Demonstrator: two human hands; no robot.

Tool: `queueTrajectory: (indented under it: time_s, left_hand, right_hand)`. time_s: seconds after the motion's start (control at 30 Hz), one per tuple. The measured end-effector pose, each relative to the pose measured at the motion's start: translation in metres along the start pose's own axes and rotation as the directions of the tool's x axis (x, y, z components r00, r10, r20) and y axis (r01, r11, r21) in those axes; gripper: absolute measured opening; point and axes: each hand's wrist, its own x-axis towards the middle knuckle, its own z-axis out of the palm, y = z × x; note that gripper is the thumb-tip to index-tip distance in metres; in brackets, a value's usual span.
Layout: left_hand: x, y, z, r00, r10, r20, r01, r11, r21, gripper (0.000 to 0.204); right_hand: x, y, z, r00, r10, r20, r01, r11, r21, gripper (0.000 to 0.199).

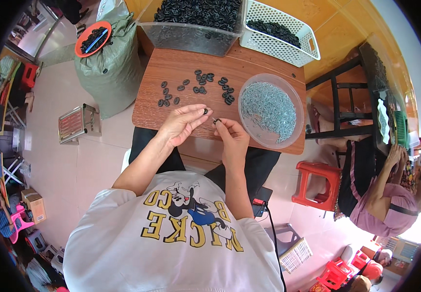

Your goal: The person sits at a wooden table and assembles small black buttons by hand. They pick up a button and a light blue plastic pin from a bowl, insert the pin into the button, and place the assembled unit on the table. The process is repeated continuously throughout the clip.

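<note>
My left hand (184, 122) pinches a small black oval piece (205, 111) at its fingertips, above the near edge of the wooden table (186, 61). Just to its right, my right hand (234, 138) is closed on another small black part (216, 120), with a thin shiny tip pointing toward the left hand. The two pieces appear slightly apart. Beyond the hands, several black oval pieces (181, 88) lie scattered on the tabletop. A round translucent bowl (253, 128) at the right holds a heap of small silvery-blue metal pins or screws (271, 107).
A clear bin (186, 38) and a white perforated basket (281, 51), both with black parts, stand at the far side. An orange plate (78, 47) rests on a green sack (108, 87) at left. A red stool (317, 185) and a seated person (385, 202) are at right.
</note>
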Motion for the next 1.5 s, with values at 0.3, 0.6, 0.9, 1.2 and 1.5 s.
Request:
queueTrajectory:
  time_s: [0.3, 0.6, 0.9, 1.2, 1.5]
  left_hand:
    - [-0.016, -0.01, 0.02, 0.999, 0.03, -0.027, -0.032, 0.996, -0.085, 0.032]
    - [-0.023, -0.017, 0.023, 0.996, 0.074, 0.046, -0.076, 0.996, 0.048, 0.029]
    - [-0.022, -0.018, 0.02, 0.994, 0.07, -0.081, -0.069, 0.997, 0.017, 0.026]
    - [-0.024, -0.017, 0.017, 0.991, 0.073, -0.116, -0.08, 0.995, -0.058, 0.022]
    - [-0.03, -0.019, 0.019, 0.988, 0.126, -0.094, -0.121, 0.991, 0.052, 0.02]
  right_hand:
    - [-0.005, -0.002, 0.012, 1.0, 0.002, 0.017, -0.001, 0.999, -0.032, 0.006]
    - [-0.006, 0.002, 0.007, 1.0, -0.009, 0.02, 0.009, 1.0, -0.02, 0.003]
    - [-0.01, 0.001, 0.006, 1.0, 0.005, 0.025, -0.004, 0.999, -0.035, 0.004]
    - [-0.013, 0.0, 0.01, 0.997, 0.057, 0.053, -0.057, 0.998, -0.014, 0.006]
    - [-0.012, 0.004, 0.009, 0.998, 0.04, 0.052, -0.04, 0.999, -0.011, 0.006]
